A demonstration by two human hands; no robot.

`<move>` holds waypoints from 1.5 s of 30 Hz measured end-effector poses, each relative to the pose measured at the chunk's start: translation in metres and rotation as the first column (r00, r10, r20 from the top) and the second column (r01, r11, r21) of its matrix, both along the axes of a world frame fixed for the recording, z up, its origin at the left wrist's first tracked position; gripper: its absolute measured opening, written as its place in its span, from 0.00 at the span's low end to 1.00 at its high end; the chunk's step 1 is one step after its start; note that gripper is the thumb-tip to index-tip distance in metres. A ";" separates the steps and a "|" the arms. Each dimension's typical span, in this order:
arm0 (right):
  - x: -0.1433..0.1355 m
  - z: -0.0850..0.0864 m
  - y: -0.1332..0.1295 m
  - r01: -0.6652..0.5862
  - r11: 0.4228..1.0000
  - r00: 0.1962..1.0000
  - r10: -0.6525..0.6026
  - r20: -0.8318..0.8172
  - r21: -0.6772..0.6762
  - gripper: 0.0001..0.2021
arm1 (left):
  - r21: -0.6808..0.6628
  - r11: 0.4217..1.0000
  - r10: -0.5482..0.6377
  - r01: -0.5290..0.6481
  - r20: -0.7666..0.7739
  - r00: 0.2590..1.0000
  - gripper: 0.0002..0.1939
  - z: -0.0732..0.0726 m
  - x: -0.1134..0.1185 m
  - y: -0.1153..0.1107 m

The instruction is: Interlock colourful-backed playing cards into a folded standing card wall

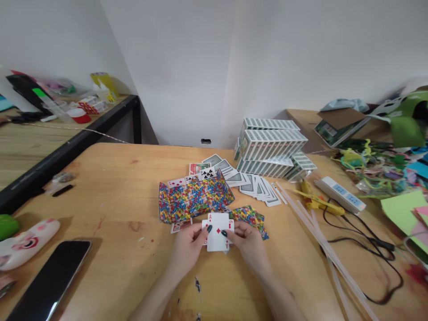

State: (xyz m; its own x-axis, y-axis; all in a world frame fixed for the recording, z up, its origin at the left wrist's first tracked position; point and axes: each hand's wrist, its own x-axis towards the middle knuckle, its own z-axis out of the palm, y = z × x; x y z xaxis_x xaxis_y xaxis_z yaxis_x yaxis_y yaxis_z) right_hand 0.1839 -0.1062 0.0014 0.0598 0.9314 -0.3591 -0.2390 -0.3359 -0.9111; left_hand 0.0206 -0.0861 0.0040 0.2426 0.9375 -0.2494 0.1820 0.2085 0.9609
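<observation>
Both hands grip a small stack of playing cards (218, 232) near the table's front middle, an ace of diamonds facing up. My left hand (187, 249) pinches its left edge and my right hand (249, 247) its right edge, thumbs on top. Just behind stands a folded structure of colourful patterned cards (194, 198). More patterned cards (252, 218) lie to its right, beside my right hand. Loose cards (257, 185) are spread face down further back.
Stacked green card boxes (270, 145) stand at the back. A phone (50, 281) and pink case (26, 243) lie at the left. Glue sticks (321, 236), a yellow glue gun (316, 203), a power strip (341, 194), black cable (374, 240) and craft clutter fill the right.
</observation>
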 end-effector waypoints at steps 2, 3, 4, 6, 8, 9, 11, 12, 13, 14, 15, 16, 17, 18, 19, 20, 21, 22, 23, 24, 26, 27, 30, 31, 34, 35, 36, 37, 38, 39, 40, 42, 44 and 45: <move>0.000 0.001 0.000 -0.006 1.000 1.000 0.006 0.006 -0.001 0.16 | -0.007 1.000 -0.004 0.004 -0.001 1.000 0.18 -0.001 0.000 0.000; 0.001 0.002 0.000 -0.010 1.000 1.000 0.010 0.010 0.001 0.16 | -0.009 1.000 -0.003 0.003 -0.005 1.000 0.18 -0.001 -0.001 0.000; 0.001 0.002 0.000 -0.014 1.000 1.000 0.014 0.014 0.002 0.17 | -0.011 1.000 0.000 0.000 -0.009 1.000 0.18 -0.001 -0.001 0.000; 0.001 0.004 0.000 -0.015 1.000 1.000 0.015 0.022 -0.001 0.17 | -0.010 1.000 0.006 -0.006 -0.011 1.000 0.17 0.000 0.000 0.000; 0.001 0.005 0.000 -0.011 1.000 1.000 0.012 0.021 -0.009 0.18 | -0.006 1.000 0.006 -0.006 -0.003 1.000 0.16 0.001 0.000 0.000; 0.001 0.006 0.000 -0.010 1.000 1.000 0.011 0.019 -0.013 0.19 | -0.003 1.000 0.003 -0.003 -0.001 1.000 0.16 0.001 0.000 0.000; 0.000 0.006 0.000 -0.009 1.000 1.000 0.009 0.012 -0.012 0.19 | 0.005 1.000 -0.008 0.008 -0.003 1.000 0.16 0.001 0.000 0.000; 0.000 0.006 0.000 -0.008 1.000 1.000 0.008 0.010 -0.007 0.18 | 0.008 1.000 -0.015 0.015 -0.006 1.000 0.16 0.001 0.000 0.000; 0.000 0.006 0.000 -0.007 1.000 1.000 0.007 0.010 -0.003 0.18 | 0.010 1.000 -0.021 0.021 -0.009 1.000 0.16 0.001 0.000 0.000; 0.000 0.006 0.000 -0.005 1.000 1.000 0.005 0.011 -0.001 0.18 | 0.009 1.000 -0.025 0.025 -0.009 1.000 0.16 0.000 0.000 0.000; 0.001 0.006 0.000 -0.004 1.000 1.000 0.004 0.012 0.000 0.18 | 0.006 1.000 -0.027 0.027 -0.006 1.000 0.16 0.000 0.000 0.001; 0.001 0.006 0.000 -0.003 1.000 1.000 0.003 0.013 0.000 0.18 | 0.002 1.000 -0.025 0.025 -0.004 1.000 0.16 -0.001 0.000 0.001; 0.000 0.006 0.000 -0.004 1.000 1.000 0.004 0.015 -0.002 0.18 | -0.001 1.000 -0.022 0.022 -0.004 1.000 0.16 -0.001 0.000 0.001; 0.000 0.006 0.000 -0.004 1.000 1.000 0.004 0.018 -0.003 0.18 | -0.005 1.000 -0.018 0.018 -0.004 1.000 0.16 -0.001 0.000 0.001; 0.000 0.005 0.000 -0.006 1.000 1.000 0.006 0.018 -0.001 0.18 | -0.006 1.000 -0.014 0.014 0.001 1.000 0.16 -0.001 0.000 0.001; 0.000 0.005 0.000 -0.006 1.000 1.000 0.006 0.017 0.004 0.18 | -0.006 1.000 -0.009 0.010 0.008 1.000 0.16 -0.001 0.000 0.001; 0.000 0.005 0.000 -0.003 1.000 1.000 0.003 0.013 0.010 0.18 | -0.009 1.000 -0.005 0.005 0.017 1.000 0.16 0.000 0.000 0.001; 0.000 0.005 0.000 0.001 1.000 1.000 -0.001 0.007 0.015 0.17 | -0.021 1.000 0.005 -0.004 0.037 0.999 0.16 0.001 0.000 0.001; 0.001 0.004 0.000 0.007 1.000 1.000 -0.007 -0.002 0.020 0.16 | -0.049 0.999 0.023 -0.019 0.072 0.997 0.17 0.002 0.000 0.000; 0.001 0.004 -0.001 0.014 1.000 1.000 -0.014 -0.011 0.022 0.16 | -0.096 0.995 0.047 -0.035 0.122 0.991 0.18 0.004 -0.001 0.000; 0.003 0.003 -0.001 0.033 0.999 0.999 -0.032 -0.026 0.020 0.15 | -0.229 0.973 0.102 -0.041 0.262 0.960 0.19 0.009 -0.003 -0.001; 0.004 0.002 -0.001 0.040 0.999 0.999 -0.040 -0.031 0.020 0.15 | -0.290 0.957 0.113 -0.015 0.327 0.938 0.19 0.011 -0.004 -0.002; 0.006 0.001 -0.002 0.063 0.998 0.998 -0.062 -0.032 0.031 0.15 | -0.361 0.927 0.062 0.104 0.419 0.906 0.17 0.015 -0.006 -0.002; 0.007 0.001 -0.002 0.070 0.997 0.997 -0.069 -0.025 0.038 0.15 | -0.365 0.922 0.041 0.128 0.422 0.906 0.17 0.016 -0.006 -0.002; 0.005 0.002 -0.003 0.084 0.995 0.996 -0.085 0.015 0.059 0.14 | -0.343 0.932 0.017 0.119 0.369 0.929 0.18 0.017 -0.004 -0.002; 0.005 0.003 -0.004 0.083 0.995 0.996 -0.085 0.031 0.064 0.14 | -0.318 0.942 0.012 0.104 0.340 0.940 0.17 0.018 -0.003 -0.002; 0.004 0.004 -0.004 0.081 0.994 0.995 -0.084 0.046 0.069 0.14 | -0.288 0.953 0.004 0.091 0.316 0.949 0.17 0.018 -0.001 -0.002; 0.003 0.004 -0.005 0.076 0.994 0.995 -0.081 0.062 0.075 0.14 | -0.258 0.963 -0.002 0.083 0.301 0.954 0.16 0.019 0.001 -0.002; 0.002 0.005 -0.006 0.072 0.994 0.994 -0.078 0.077 0.080 0.14 | -0.236 0.969 -0.006 0.079 0.297 0.955 0.16 0.020 0.002 -0.003; 0.001 0.005 -0.007 0.069 0.994 0.993 -0.077 0.090 0.086 0.14 | -0.222 0.972 -0.006 0.075 0.298 0.955 0.15 0.020 0.004 -0.003; 0.000 0.004 -0.009 0.069 0.993 0.992 -0.078 0.103 0.092 0.13 | -0.212 0.975 -0.001 0.068 0.300 0.954 0.15 0.020 0.005 -0.004; -0.001 0.004 -0.011 0.069 0.992 0.989 -0.082 0.125 0.107 0.13 | -0.199 0.979 0.012 0.048 0.293 0.956 0.14 0.020 0.007 -0.005; -0.002 0.002 -0.013 0.070 0.990 0.987 -0.087 0.139 0.122 0.13 | -0.186 0.982 0.024 0.025 0.260 0.965 0.13 0.018 0.008 -0.005; -0.002 0.002 -0.014 0.072 0.989 0.986 -0.091 0.143 0.130 0.13 | -0.182 0.983 0.035 0.009 0.237 0.971 0.13 0.017 0.008 -0.006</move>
